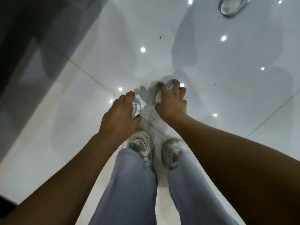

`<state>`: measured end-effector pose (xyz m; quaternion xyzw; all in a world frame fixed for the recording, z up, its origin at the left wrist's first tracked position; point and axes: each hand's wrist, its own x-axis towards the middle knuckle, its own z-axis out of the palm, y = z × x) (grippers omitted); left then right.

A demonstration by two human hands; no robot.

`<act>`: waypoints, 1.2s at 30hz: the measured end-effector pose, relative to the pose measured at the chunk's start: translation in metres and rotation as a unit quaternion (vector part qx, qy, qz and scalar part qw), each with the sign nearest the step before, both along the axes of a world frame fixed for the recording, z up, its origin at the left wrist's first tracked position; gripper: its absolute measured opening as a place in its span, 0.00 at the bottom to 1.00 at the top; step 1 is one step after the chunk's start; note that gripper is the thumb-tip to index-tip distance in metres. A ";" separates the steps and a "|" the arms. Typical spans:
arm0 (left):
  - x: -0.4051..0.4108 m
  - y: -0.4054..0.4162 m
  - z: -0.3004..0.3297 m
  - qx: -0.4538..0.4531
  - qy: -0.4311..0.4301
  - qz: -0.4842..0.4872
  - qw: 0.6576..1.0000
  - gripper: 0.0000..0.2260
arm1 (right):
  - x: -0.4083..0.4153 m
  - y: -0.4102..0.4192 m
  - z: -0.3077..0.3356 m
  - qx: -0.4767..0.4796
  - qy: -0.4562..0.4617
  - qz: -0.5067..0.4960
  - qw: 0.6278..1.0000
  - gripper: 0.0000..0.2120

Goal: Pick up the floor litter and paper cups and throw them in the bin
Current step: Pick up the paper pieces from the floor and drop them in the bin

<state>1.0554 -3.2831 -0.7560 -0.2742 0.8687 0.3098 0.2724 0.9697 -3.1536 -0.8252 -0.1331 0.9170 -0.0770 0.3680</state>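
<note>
Glossy white tiled floor (227,95) all around me, ceiling lights bouncing off it, and I'm bent right over my own sneakers (141,143). Far ahead, top of view, one paper cup (230,5) lies on its side, well apart from me, waiting its turn. No bin in sight from here.

Down at the tiles: my left hand (118,117) is curled round a crumpled white-and-blue wrapper (138,104), holding it snug. My right hand (172,101) claws down over a small white scrap (158,96), fingers bent around it, thumb (158,106) low beside it. Whether it's off the floor, I can't tell.

To do this well, I reckon: pinch under the scrap's edge, not slide it on the slick tile, close firmly, keep the left fist tight, then rise and go for that cup.
</note>
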 end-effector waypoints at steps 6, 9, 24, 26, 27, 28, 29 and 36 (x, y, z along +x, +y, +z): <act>-0.004 -0.003 -0.011 0.004 -0.004 -0.016 1.000 0.26 | 0.011 0.006 -0.008 -0.017 0.040 -0.019 0.999 0.21; -0.007 -0.001 -0.007 0.006 -0.015 -0.016 1.000 0.26 | 0.014 0.008 -0.002 -0.007 0.020 -0.011 1.000 0.20; -0.026 0.018 0.236 -0.016 -0.055 -0.066 0.996 0.25 | -0.004 0.043 0.291 -0.002 -0.011 -0.029 1.000 0.17; -0.036 0.028 0.291 -0.015 -0.051 -0.089 0.995 0.24 | -0.008 0.052 0.351 -0.013 -0.005 -0.050 0.999 0.17; -0.042 0.034 0.317 -0.015 -0.049 -0.101 0.994 0.24 | -0.009 0.056 0.380 -0.019 0.000 -0.060 0.998 0.17; -0.049 0.039 0.342 -0.016 -0.046 -0.114 0.992 0.23 | -0.009 0.061 0.408 -0.025 0.004 -0.068 0.997 0.16; -0.055 0.045 0.368 -0.015 -0.042 -0.127 0.991 0.22 | -0.008 0.066 0.435 -0.027 0.009 -0.072 0.997 0.16; -0.071 0.083 0.493 -0.009 0.000 -0.255 0.967 0.25 | 0.034 0.103 0.566 -0.014 0.052 -0.112 0.992 0.19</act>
